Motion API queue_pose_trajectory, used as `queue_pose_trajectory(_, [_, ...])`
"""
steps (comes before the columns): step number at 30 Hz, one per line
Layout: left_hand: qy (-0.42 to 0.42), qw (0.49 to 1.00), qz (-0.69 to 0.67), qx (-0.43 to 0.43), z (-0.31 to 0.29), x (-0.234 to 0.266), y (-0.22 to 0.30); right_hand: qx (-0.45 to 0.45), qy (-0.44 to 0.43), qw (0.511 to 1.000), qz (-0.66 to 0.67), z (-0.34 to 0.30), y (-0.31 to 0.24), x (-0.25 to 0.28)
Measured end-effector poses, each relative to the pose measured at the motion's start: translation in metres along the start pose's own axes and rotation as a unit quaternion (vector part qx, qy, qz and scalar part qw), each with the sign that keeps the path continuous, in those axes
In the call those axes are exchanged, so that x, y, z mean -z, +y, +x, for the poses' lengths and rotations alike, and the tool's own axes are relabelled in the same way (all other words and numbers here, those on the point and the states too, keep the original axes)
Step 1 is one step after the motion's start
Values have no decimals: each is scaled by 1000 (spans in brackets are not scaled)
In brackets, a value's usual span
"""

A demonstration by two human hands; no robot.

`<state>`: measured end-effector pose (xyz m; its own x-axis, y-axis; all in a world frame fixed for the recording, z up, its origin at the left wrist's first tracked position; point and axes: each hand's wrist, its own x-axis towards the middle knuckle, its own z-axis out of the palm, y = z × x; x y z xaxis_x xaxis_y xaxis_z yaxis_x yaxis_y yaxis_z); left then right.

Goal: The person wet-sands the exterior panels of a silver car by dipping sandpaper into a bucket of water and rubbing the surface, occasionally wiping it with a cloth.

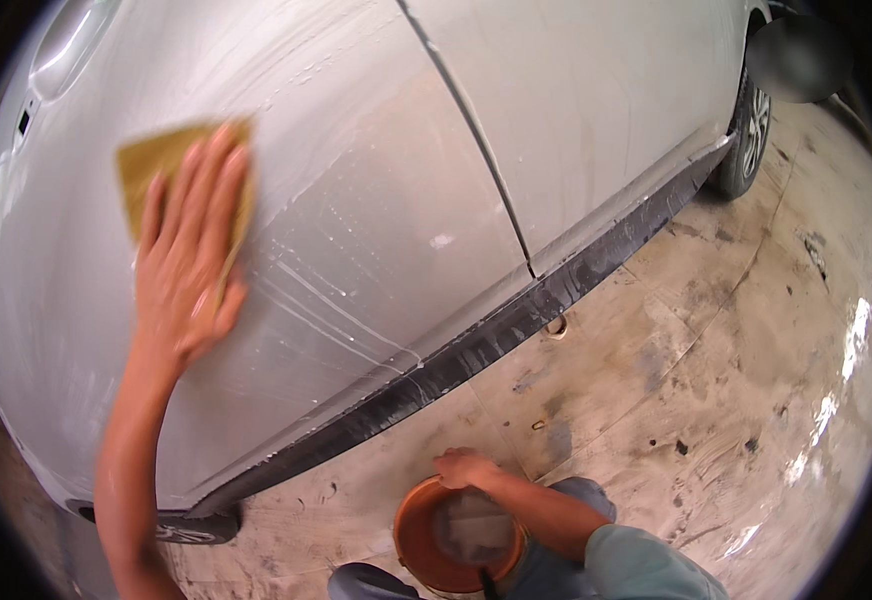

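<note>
My left hand [188, 250] lies nearly flat against the silver-grey car door [356, 190], fingers stretched upward. Under it is a square yellow-brown cloth [146, 165], blurred, with the thumb at its lower edge. Wet streaks and drops mark the panel right of this hand. Low down, my right hand [464, 467] is closed over the far rim of an orange bucket [412, 530]. Greyish liquid shows inside the bucket, and a dark stick-like thing crosses its near rim. The right fingertips are partly hidden.
A dark sill strip [486, 340] runs along the car's lower edge. One wheel [751, 140] stands at the upper right, another [201, 527] at the lower left. The stained pale floor [676, 370] has dark spots. My knees flank the bucket.
</note>
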<state>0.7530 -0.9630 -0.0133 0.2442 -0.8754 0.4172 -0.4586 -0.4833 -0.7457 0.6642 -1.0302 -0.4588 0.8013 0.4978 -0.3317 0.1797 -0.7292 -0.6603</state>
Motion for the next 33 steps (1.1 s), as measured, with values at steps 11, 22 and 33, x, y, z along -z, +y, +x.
queue_pose_trajectory(11, [-20, 999, 6, 33, -10, -9, 8, -4, -5, 1000, 5, -9, 19, 11])
queue_pose_trajectory(22, [-48, 999, 12, 16, -21, -3, 4, -1, -28, 999, -23, 2, 37, -2])
queue_pose_trajectory(33, [-40, 998, 27, 36, -20, -4, 9, 15, 10, 1000, -2, 5, 25, 0])
